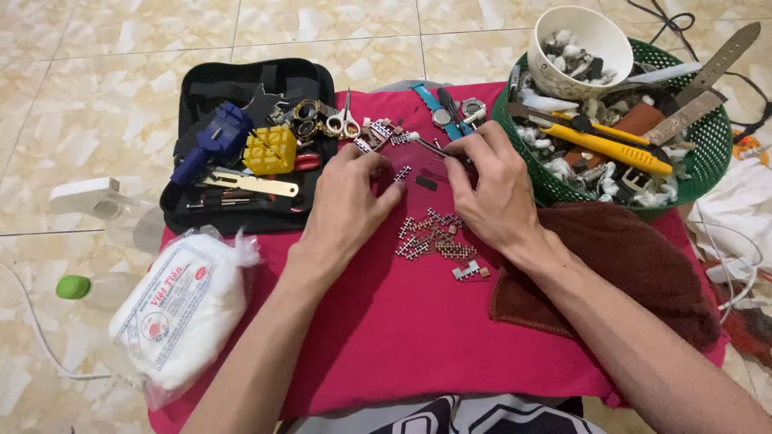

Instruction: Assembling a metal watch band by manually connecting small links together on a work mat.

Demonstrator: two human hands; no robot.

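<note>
Pink cloth [386, 337] across your lap, your left hand [346, 201] pinching a small watch-band link [402, 173], your right hand [490, 189] gripping a thin tool [430, 146] beside it, loose links [434, 237] below, green basket [708, 153] right.

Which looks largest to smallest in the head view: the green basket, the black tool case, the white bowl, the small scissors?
1. Green basket
2. Black tool case, close to the basket in size, so those two are unsure
3. White bowl
4. Small scissors
</note>
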